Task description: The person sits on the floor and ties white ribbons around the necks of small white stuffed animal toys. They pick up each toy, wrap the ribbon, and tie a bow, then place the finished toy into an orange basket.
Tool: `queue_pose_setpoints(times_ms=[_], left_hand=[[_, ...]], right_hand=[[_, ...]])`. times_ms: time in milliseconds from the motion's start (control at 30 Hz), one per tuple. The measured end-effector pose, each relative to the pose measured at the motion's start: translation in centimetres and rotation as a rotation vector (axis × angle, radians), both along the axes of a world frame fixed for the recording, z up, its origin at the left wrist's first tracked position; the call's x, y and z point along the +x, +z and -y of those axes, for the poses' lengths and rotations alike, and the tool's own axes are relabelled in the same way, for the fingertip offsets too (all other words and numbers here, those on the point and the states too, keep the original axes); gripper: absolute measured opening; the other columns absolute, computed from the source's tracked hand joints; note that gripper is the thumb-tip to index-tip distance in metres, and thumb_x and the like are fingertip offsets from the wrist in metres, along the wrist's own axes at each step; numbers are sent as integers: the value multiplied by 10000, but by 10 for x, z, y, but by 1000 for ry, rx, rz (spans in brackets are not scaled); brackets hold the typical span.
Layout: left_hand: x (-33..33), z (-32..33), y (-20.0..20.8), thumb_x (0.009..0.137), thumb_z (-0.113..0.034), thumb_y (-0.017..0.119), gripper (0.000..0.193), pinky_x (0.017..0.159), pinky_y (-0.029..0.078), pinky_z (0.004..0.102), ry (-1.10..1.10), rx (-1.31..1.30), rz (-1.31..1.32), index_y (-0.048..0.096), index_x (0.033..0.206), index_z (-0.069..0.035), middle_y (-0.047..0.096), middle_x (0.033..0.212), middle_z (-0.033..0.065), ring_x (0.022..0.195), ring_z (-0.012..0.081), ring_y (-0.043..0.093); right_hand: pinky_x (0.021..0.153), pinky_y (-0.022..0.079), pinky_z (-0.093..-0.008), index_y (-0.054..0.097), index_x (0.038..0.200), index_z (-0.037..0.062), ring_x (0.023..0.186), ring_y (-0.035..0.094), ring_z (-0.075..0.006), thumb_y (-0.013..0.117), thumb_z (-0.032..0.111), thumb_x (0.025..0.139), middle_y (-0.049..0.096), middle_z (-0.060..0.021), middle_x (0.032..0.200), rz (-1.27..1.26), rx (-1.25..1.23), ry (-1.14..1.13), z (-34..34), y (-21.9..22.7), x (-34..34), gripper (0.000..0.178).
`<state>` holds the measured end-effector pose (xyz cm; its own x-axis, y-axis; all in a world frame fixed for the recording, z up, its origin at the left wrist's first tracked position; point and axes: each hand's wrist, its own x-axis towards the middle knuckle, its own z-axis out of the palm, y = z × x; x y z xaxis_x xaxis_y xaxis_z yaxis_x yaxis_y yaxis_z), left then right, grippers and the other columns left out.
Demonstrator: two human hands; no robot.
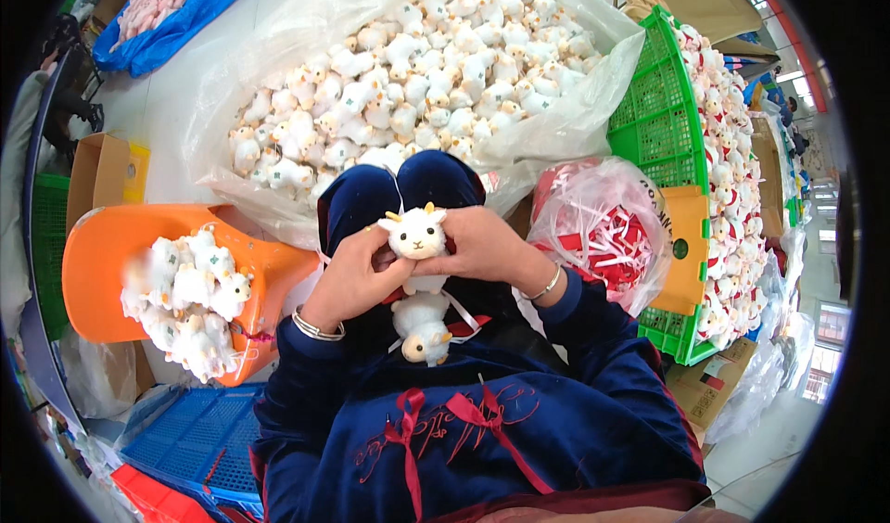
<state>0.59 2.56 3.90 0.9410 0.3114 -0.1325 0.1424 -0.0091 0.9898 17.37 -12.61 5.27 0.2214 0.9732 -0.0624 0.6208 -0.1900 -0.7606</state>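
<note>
Above my lap I hold a small white plush goat (416,235) with yellow horns, its face turned up. My left hand (360,273) is closed round one side of it and my right hand (484,248) round the other, the thumbs nearly meeting under its chin. Just below lies a second white plush goat (422,326) on my lap, its head toward me. A red and white ribbon (466,320) shows beside that one. What my fingers do behind the held goat is hidden.
A big heap of plush goats (417,69) lies on plastic sheeting ahead. At left, an orange chair (93,273) bears several more. On the right are a clear bag of red and white ribbons (607,245) and a green crate (654,106) beside many red-trimmed toys (728,189).
</note>
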Motion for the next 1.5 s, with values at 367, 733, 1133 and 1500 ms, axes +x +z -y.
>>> queue_pose_setpoints(times_ms=[367,733,1133,1500], left_hand=[[-5,7,-5,857,-294,830,422,703,566,305,96,57,-114,721,1103,31,764,944,107,790,146,720],[-4,-2,2,859,-419,809,468,699,550,357,148,416,-389,751,989,28,757,862,154,758,245,728],[-10,-10,5,842,-378,805,442,683,539,393,62,353,-340,689,948,34,713,843,183,748,318,703],[-3,-7,9,864,-334,818,376,590,476,310,57,428,-327,690,852,19,657,694,94,610,140,587]], right_hand=[[717,533,-425,693,963,-4,818,689,-379,700,198,916,690,-205,857,-151,18,19,3,-5,-1,207],[674,502,-381,708,983,8,778,654,-311,699,95,920,647,-127,869,22,91,-46,11,-6,6,108],[642,471,-299,684,980,-2,733,603,-188,707,39,918,596,-80,881,-152,204,-139,6,-8,-12,78],[650,500,-351,701,939,20,742,643,-256,701,58,888,635,-90,868,59,81,-48,12,5,0,63]])
